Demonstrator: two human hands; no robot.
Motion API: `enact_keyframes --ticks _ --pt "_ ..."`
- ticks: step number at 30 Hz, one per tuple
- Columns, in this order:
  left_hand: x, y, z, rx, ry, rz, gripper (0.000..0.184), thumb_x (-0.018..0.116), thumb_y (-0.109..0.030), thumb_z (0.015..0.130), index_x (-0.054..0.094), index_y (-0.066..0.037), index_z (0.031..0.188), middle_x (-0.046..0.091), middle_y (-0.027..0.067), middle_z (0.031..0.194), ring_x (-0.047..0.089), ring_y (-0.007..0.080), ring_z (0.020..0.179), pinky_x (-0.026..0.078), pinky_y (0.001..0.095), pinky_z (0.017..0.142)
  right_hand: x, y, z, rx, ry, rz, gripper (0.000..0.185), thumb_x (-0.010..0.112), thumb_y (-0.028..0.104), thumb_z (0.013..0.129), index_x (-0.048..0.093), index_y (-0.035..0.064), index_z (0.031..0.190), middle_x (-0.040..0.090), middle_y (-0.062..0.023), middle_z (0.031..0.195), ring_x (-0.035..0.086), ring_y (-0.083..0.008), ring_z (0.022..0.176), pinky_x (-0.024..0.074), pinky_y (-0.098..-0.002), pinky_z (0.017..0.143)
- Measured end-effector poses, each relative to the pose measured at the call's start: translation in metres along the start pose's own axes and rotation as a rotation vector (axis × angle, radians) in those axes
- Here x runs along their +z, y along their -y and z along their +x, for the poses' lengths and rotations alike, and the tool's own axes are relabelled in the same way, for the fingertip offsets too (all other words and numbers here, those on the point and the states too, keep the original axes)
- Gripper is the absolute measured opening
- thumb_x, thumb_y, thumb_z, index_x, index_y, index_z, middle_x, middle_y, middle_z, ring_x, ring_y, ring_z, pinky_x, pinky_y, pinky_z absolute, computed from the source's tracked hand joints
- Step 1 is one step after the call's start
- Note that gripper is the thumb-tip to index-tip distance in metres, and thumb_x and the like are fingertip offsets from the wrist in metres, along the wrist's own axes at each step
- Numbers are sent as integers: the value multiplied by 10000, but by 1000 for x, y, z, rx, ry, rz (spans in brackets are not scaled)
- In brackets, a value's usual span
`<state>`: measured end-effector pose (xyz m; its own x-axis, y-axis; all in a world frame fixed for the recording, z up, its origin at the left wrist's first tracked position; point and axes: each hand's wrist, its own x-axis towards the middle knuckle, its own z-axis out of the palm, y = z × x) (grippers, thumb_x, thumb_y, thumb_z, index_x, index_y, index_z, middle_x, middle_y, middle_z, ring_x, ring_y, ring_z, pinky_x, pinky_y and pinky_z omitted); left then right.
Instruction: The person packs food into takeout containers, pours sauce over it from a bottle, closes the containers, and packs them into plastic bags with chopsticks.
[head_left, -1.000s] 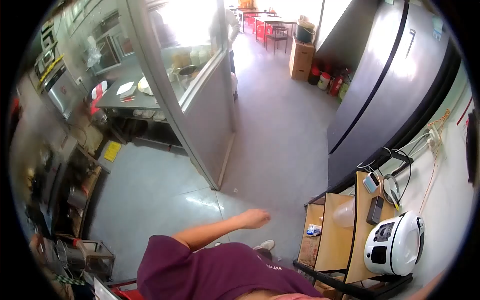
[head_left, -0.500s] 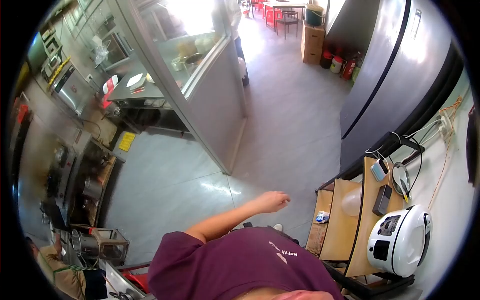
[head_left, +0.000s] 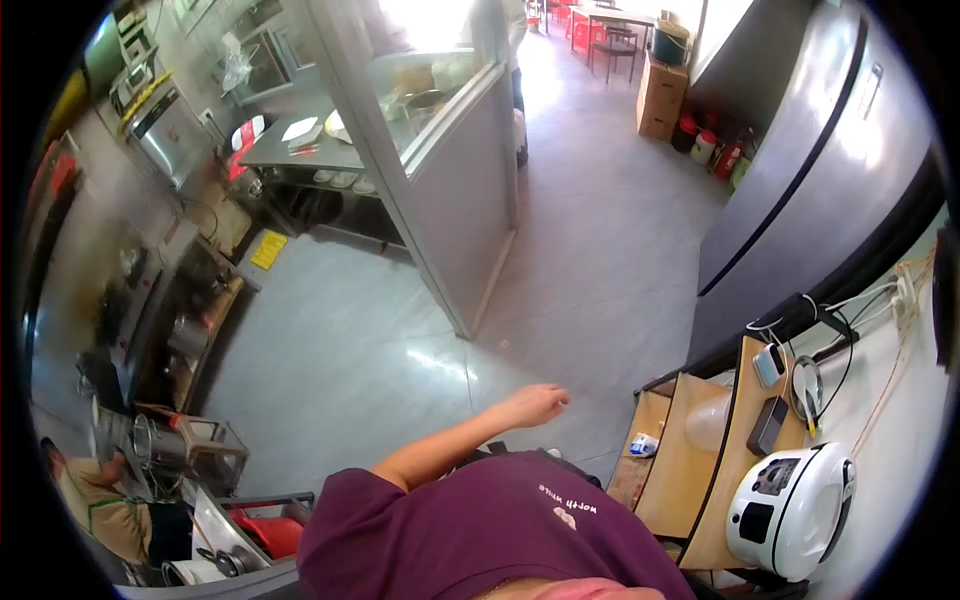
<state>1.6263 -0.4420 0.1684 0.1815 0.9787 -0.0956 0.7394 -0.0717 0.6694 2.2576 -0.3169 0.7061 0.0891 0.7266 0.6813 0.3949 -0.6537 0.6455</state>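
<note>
My left hand [head_left: 540, 404] hangs in front of my body above the grey floor [head_left: 545, 300], with the bent forearm crossing my purple T-shirt [head_left: 470, 525]. Its fingers look loosely curled together, and nothing shows in them. It touches no object. Nearest on its right is a wooden shelf unit [head_left: 690, 470] against the wall. My right hand is out of sight.
A white rice cooker [head_left: 790, 510] and a black box-shaped device [head_left: 767, 426] stand on the shelf. Beyond rises a tall steel fridge [head_left: 770, 200]. A glazed partition [head_left: 450, 190] stands ahead. At lower left, another person [head_left: 110, 505] is near a steel pot [head_left: 158, 443].
The view has turned slightly left, so the partition and fridge sit farther right. My left hand has shifted slightly left in view. More of the red item and pans at lower left shows.
</note>
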Motion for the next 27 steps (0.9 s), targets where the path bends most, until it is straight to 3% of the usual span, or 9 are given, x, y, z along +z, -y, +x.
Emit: enact_keyframes --ticks 8,11,13,14,17,19,22,25,27 --pt "-7 27 -47 -16 -140 -196 211 502 -198 845 577 -55 982 595 136 904 576 305 847 461 399 716 19 48 -15 -59 -56 106 290 409 88 839 512 -17 1089 535 -194 1086 514 -331 1000 399 -393 868" --pt "1 52 -54 19 -163 -286 243 506 -218 856 572 -49 1017 598 147 912 578 298 851 459 386 735 137 151 4 -249 -336 429 307 398 80 844 501 -28 1112 527 -204 1105 507 -337 1015 391 -394 888" --pt "-29 61 -77 -7 -104 -253 298 498 -257 872 566 -34 1057 605 163 935 578 293 899 453 374 787 145 258 -8 -436 -536 659 318 392 74 847 493 -36 1127 522 -210 1117 502 -341 1025 385 -394 902" --pt "-38 69 -87 -24 -115 -341 304 504 -256 871 559 -34 1071 607 155 937 579 282 897 453 367 788 30 300 -41 -441 -357 865 284 390 50 838 518 -29 1079 526 -212 1093 499 -344 1018 381 -398 890" --pt "-76 91 -112 -61 -155 -544 354 545 -257 854 522 -37 1131 594 133 991 565 252 925 451 353 794 -351 340 -202 -820 -306 1134 263 464 36 766 542 -10 1013 556 -186 914 536 -333 834 424 -400 765" --pt "-119 96 -130 -69 -200 -583 452 601 -260 821 475 -43 1196 559 123 1088 535 234 991 448 354 803 -414 421 -276 -1161 -404 1347 193 507 -1 692 537 18 882 544 -161 795 531 -320 723 434 -395 656" --pt "-166 97 -166 -1 -621 -612 654 692 -225 736 379 -59 1285 444 125 1241 454 249 1109 420 368 863 -535 445 -386 -1685 -364 1796 146 515 14 692 490 28 835 531 -152 727 554 -313 696 438 -384 573" --pt "-181 137 -193 39 -940 -426 780 749 -261 666 341 -73 1303 380 158 1285 437 288 1127 401 384 881 -604 446 -429 -1956 160 1936 109 504 44 774 504 21 881 570 -142 763 571 -277 724 439 -348 587" --pt "-201 157 -221 60 -840 -404 714 743 -222 670 390 -67 1271 416 146 1260 424 289 1147 352 387 938 -642 444 -435 -2091 603 1929 107 493 53 821 521 12 917 585 -121 772 574 -206 727 437 -291 606"
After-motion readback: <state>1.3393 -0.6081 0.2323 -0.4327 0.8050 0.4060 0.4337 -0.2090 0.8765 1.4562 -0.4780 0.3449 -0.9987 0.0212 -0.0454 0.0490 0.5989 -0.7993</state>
